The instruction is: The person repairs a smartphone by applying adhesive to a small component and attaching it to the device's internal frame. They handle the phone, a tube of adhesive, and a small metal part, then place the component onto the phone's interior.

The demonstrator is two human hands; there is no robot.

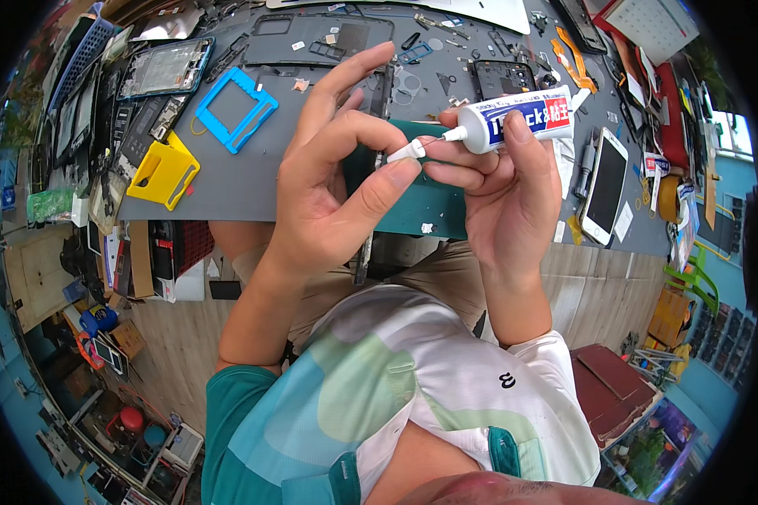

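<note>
My left hand (324,181) pinches a small white cap (408,152) between thumb and forefinger, its other fingers raised. My right hand (514,185) wraps round a white, blue and red glue tube (518,120), which lies nearly level with its white nozzle pointing left. Cap and nozzle are a short gap apart, with a thin reddish line, perhaps a pin, showing between them. Beneath my hands is a green mat (425,210) on the grey table. A long, dark, thin panel (364,252) stands edge-on behind my left hand and reaches past the table's front edge; much of it is hidden.
Left of my hands lie a blue frame (237,110), a yellow holder (163,171) and an opened tablet (167,69). At the right are a white phone (605,187), an orange flex cable (573,59) and a dark phone housing (503,79). Small parts litter the table's far side.
</note>
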